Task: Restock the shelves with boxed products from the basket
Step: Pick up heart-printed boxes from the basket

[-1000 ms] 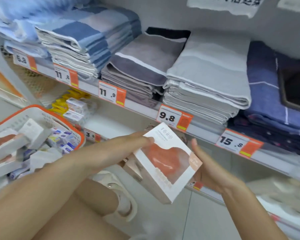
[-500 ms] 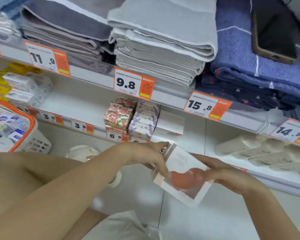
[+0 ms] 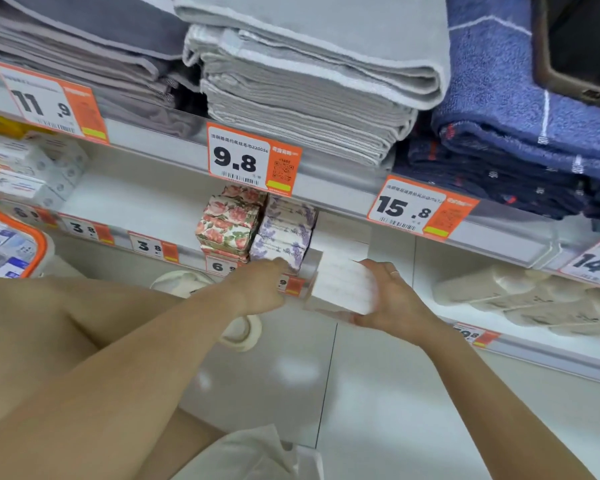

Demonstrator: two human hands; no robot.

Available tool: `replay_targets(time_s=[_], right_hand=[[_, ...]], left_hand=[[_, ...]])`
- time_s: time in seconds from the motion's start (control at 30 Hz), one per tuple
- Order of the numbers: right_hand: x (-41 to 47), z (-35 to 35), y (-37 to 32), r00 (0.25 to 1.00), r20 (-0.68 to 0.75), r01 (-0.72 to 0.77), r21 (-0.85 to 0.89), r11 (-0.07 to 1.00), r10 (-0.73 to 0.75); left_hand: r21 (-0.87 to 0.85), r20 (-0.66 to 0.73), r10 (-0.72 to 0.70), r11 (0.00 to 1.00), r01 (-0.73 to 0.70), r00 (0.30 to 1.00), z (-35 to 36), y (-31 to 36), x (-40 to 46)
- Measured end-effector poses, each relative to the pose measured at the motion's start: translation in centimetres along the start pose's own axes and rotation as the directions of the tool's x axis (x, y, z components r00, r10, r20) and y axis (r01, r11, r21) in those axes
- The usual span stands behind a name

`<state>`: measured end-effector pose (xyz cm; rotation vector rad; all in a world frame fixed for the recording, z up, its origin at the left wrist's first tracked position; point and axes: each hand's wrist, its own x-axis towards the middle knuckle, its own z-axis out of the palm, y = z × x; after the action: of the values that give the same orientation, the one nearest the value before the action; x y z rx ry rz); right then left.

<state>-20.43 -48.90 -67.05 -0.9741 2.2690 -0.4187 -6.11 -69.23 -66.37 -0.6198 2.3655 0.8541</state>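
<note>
Store shelving fills the view. Both hands, left hand (image 3: 260, 285) and right hand (image 3: 392, 299), hold the white box (image 3: 343, 282) at the shelf edge (image 3: 187, 252), beside the lavender packs (image 3: 284, 233). Pushed carelessly, it could topple them.

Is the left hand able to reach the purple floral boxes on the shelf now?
Probably yes. The left hand is right in front of the purple floral boxes, with nothing between them; the white box sits to the side.
</note>
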Motion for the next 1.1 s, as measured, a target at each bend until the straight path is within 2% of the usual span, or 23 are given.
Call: replay_targets(time_s=[0.1, 0.17, 0.33, 0.57, 0.83, 1.1], right_hand=[[1.4, 0.4, 0.9, 1.000, 0.015, -0.005, -0.017, 1.000, 0.005], [2.3, 0.8, 1.3, 1.000, 0.026, -0.006, -0.010, 1.000, 0.007], [3.9, 1.1, 1.3, 1.000, -0.001, -0.012, 0.006, 1.000, 0.012], [5.1, 1.3, 1.7, 1.000, -0.019, -0.021, -0.018, 1.000, 0.021], [6.5, 0.7, 1.4, 0.999, -0.019, -0.049, 0.039, 0.998, 0.050], [7.7, 0.2, 1.3, 0.998, -0.007, -0.054, 0.043, 0.998, 0.055]], left_hand=[[-0.061, -0.115, -0.007, 0.998, 0.000, 0.993, -0.2, 0.0, 0.6], [-0.034, -0.161, 0.011, 0.999, -0.016, 0.987, -0.3, 0.0, 0.6], [-0.031, -0.209, 0.008, 0.999, -0.015, 0.978, -0.8, -0.5, 0.6], [-0.033, -0.181, 0.000, 0.999, -0.006, 0.983, -0.7, -0.7, 0.8], [-0.083, -0.142, -0.010, 0.997, -0.002, 0.990, -0.9, -0.4, 0.8], [-0.055, -0.093, -0.004, 0.998, -0.001, 0.996, -0.7, -0.3, 0.8]])
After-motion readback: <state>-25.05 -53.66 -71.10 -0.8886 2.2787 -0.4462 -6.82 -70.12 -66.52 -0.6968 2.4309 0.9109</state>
